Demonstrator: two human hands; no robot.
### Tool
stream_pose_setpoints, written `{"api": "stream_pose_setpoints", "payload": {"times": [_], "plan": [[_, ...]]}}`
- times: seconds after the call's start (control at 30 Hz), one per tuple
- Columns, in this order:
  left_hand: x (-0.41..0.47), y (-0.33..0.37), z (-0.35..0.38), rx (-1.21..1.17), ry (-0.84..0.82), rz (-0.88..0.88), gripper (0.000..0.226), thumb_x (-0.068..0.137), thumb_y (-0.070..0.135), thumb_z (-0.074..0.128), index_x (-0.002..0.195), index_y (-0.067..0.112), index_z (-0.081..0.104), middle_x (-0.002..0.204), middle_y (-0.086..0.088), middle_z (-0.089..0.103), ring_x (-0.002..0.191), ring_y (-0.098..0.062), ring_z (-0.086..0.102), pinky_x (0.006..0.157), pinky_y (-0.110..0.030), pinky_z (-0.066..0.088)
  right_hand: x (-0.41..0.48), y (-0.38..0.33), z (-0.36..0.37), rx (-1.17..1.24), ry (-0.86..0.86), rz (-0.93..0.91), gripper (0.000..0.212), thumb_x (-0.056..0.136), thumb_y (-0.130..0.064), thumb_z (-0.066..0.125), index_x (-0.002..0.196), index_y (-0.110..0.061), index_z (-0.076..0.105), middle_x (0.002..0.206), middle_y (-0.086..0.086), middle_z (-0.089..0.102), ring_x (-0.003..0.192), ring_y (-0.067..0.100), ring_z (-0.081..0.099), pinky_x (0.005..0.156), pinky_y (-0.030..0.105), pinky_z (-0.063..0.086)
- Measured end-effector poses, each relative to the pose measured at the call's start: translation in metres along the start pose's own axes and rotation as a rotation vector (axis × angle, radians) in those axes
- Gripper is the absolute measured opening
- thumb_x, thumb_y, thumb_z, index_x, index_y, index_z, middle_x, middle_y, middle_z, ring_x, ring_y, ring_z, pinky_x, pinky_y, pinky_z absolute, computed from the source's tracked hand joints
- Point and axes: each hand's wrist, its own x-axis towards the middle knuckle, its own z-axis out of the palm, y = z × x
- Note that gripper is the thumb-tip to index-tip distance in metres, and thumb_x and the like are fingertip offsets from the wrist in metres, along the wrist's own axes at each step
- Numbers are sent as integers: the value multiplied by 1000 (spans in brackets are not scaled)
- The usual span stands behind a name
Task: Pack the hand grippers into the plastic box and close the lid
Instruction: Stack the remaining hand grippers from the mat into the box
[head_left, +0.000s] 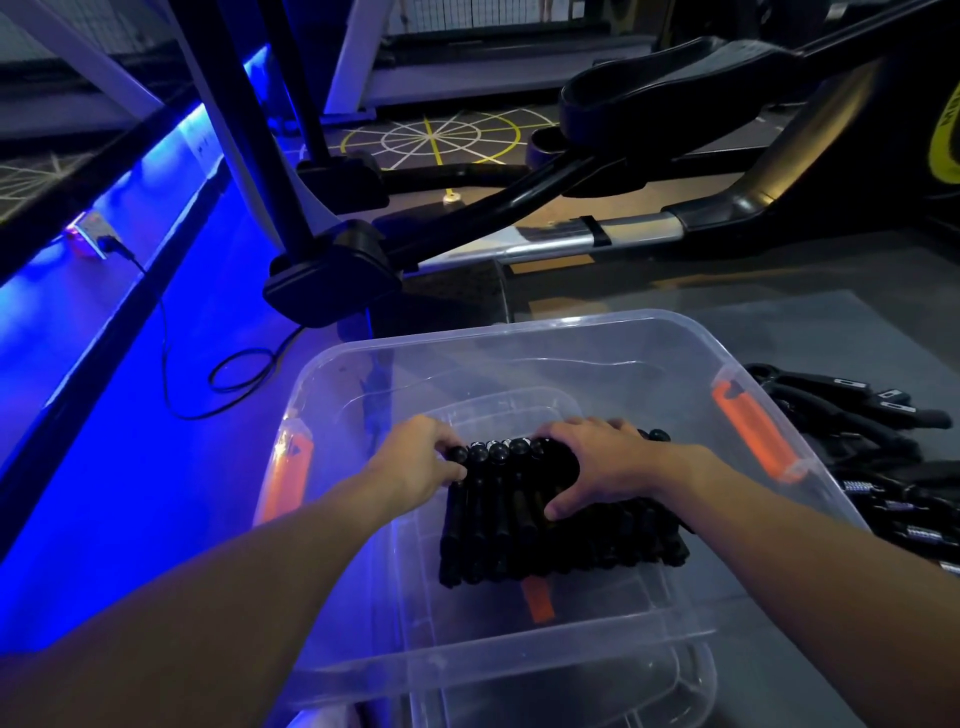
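Forearms cross the near rim of the plastic box (519, 670). The left hand (423, 460) and right hand (605, 465) grip a row of hand grippers (519, 535) between them, low inside the box. Packing appears partly done: a loose pile of grippers (878, 441) remains outside on the right, and the box is still uncovered.

Black hand grippers (545, 530) — inside clear box (519, 332)

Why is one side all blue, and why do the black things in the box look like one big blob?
Head view: a blue light strip on the left floods that side and tints the left forearm. The rest of the room is dim, so the black hand grippers merge into one dark mass. The clear plastic box shows faint glare on its walls, and the wide lens bends straight edges near the corners.
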Motion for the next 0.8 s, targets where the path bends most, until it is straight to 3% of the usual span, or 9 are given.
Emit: {"api": "stream_pose_setpoints", "payload": {"times": [0.2, 0.43, 0.63, 0.8], "plan": [[-2, 4, 4, -204, -2, -116, 8, 79, -7, 70, 84, 0, 68, 82, -15, 65, 60, -21, 59, 65, -43, 60, 0, -1, -1, -11, -8, 4, 96, 64, -60, 79, 144, -34, 32, 144, -3, 43, 135, 21, 38, 111, 41, 18], [-6, 6, 8, -353, 28, -164, 12, 78, -11, 69, 88, -4, 67, 84, -17, 64, 75, -29, 66, 75, -50, 59, 0, -1, 0, -16, -10, 3, 96, 65, -60, 78, 145, -34, 32, 145, -3, 43, 136, 21, 37, 112, 41, 18], [-12, 8, 8, -482, 55, -198, 14, 81, -11, 68, 92, -4, 67, 78, -10, 63, 68, -21, 63, 71, -36, 60, 1, -1, -1, -25, -13, 7, 96, 65, -60, 78, 144, -34, 32, 144, -3, 43, 135, 22, 38, 112, 42, 19], [-12, 7, 11, -449, 73, -191, 14, 80, -8, 69, 81, 5, 66, 81, -11, 64, 74, -28, 65, 78, -49, 59, 1, -1, -1, -29, -19, 9, 96, 65, -61, 78, 144, -34, 31, 145, -2, 42, 136, 22, 37, 113, 43, 18]]}}
